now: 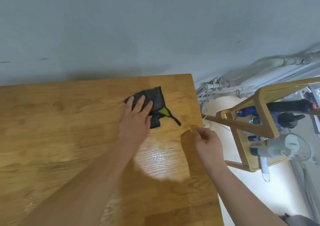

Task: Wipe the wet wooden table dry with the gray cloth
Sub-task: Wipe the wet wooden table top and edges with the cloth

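Observation:
The gray cloth [156, 101], crumpled with a green patch and a dark strap trailing to the right, lies on the wooden table [60, 121] near its far right corner. My left hand [136, 116] presses flat on the cloth's left part, fingers spread. My right hand [208, 141] hovers over the table's right edge, fingers loosely curled with nothing in them. A wet, glossy patch [159, 156] shines on the wood just in front of the cloth, between my two forearms.
A gray wall [155, 26] rises directly behind the table. To the right, past the table edge, stands a wooden rack [259, 118] holding bottles and tools, with pipes along the wall base above a pale floor.

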Tool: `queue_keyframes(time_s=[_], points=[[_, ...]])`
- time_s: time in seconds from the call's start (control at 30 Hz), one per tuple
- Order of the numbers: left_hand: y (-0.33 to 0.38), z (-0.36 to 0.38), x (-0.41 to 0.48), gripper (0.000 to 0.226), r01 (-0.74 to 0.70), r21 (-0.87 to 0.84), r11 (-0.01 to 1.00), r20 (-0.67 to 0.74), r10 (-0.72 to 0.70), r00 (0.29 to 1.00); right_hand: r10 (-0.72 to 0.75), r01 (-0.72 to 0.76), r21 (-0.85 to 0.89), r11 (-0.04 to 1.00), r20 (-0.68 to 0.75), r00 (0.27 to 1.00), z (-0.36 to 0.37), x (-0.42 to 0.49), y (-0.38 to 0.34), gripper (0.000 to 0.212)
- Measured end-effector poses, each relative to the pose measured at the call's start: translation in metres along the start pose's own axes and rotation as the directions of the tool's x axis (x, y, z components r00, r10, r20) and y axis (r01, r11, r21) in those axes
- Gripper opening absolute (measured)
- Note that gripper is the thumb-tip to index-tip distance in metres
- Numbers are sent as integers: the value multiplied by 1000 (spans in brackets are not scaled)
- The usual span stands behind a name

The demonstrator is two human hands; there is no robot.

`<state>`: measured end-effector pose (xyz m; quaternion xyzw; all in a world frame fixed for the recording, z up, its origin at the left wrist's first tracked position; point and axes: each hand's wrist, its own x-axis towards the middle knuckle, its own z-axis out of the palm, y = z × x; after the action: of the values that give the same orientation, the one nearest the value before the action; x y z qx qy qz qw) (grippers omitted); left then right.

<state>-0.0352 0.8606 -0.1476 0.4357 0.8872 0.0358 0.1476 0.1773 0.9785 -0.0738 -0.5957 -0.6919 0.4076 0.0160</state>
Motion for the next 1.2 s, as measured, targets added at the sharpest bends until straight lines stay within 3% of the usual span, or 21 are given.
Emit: queue_keyframes(time_s=[0.03, 0.1, 0.17, 0.23, 0.3, 0.33, 0.37, 0.43, 0.5, 0.53, 0.6, 0.7, 0.8, 0.87, 0.93, 0.97, 1.0, 1.07, 1.1, 1.13, 1.2], points=[[14, 3, -11, 55, 87, -23, 996, -14, -87, 996, -3, 3, 21, 1000, 6, 1000, 1, -7, 3, 26], [49, 18, -51, 56, 57, -38, 998, -42, -58, 997, -11, 9, 44, 999, 26, 1000, 4, -20, 13, 24], [74, 41, -104, 56, -201, -39, 979, -5, 201, 980, -31, 29, 33, 999, 49, 998, 2, -34, 23, 21], [74, 60, -155, 50, -492, -33, 870, 41, 493, 869, -53, 55, -30, 998, 67, 996, -1, -46, 40, 16], [41, 59, -169, 50, -634, 45, 772, 90, 629, 772, -76, 84, -81, 993, 93, 993, -6, -58, 60, 12], [24, 55, -170, 54, -628, 98, 772, 103, 620, 778, -84, 95, -93, 991, 117, 990, -10, -65, 71, 12], [9, 50, -172, 57, -533, 111, 839, 91, 525, 846, -99, 114, -97, 989, 144, 985, -14, -71, 81, 14], [-2, 34, -183, 55, -66, 2, 998, 10, 65, 998, -140, 161, -98, 982, 196, 971, -20, -83, 98, 19], [17, 27, -200, 55, 382, -135, 914, 7, -384, 923, -140, 163, -85, 983, 228, 963, -26, -95, 111, 21], [37, 29, -210, 56, 480, -140, 866, 32, -481, 876, -132, 155, -74, 985, 246, 960, -28, -102, 116, 21], [86, 37, -237, 58, 437, -79, 896, 22, -437, 899, -130, 154, -61, 986, 290, 948, -33, -116, 124, 17], [137, 57, -287, 58, 64, -44, 997, 142, -57, 988, -171, 210, -90, 974, 321, 932, -38, -133, 129, 17], [111, 75, -323, 57, -264, 6, 964, 176, 259, 950, -179, 236, -119, 964, 360, 915, -34, -148, 129, 23], [65, 76, -341, 53, -190, 54, 980, 143, 181, 973, -187, 257, -129, 958, 400, 897, -28, -158, 126, 25], [18, 69, -362, 51, 135, 3, 991, 64, -135, 989, -202, 282, -117, 952, 451, 869, -18, -169, 119, 28], [0, 66, -372, 52, 340, -45, 939, 53, -337, 940, -212, 292, -101, 951, 477, 853, -12, -176, 114, 30], [-12, 65, -379, 53, 534, -109, 838, 44, -533, 845, -222, 303, -85, 949, 498, 838, -6, -183, 110, 31], [-10, 65, -380, 57, 761, -166, 627, 71, -762, 643, -230, 313, -71, 947, 530, 816, 7, -196, 101, 27], [3, 65, -377, 59, 786, -174, 594, 78, -787, 612, -234, 315, -62, 947, 538, 810, 14, -202, 97, 23], [20, 66, -373, 60, 769, -174, 616, 77, -770, 634, -241, 317, -49, 947, 541, 806, 21, -208, 93, 21], [52, 67, -365, 60, 602, -127, 788, 95, -595, 798, -235, 318, -66, 946, 538, 809, 34, -216, 84, 17]])
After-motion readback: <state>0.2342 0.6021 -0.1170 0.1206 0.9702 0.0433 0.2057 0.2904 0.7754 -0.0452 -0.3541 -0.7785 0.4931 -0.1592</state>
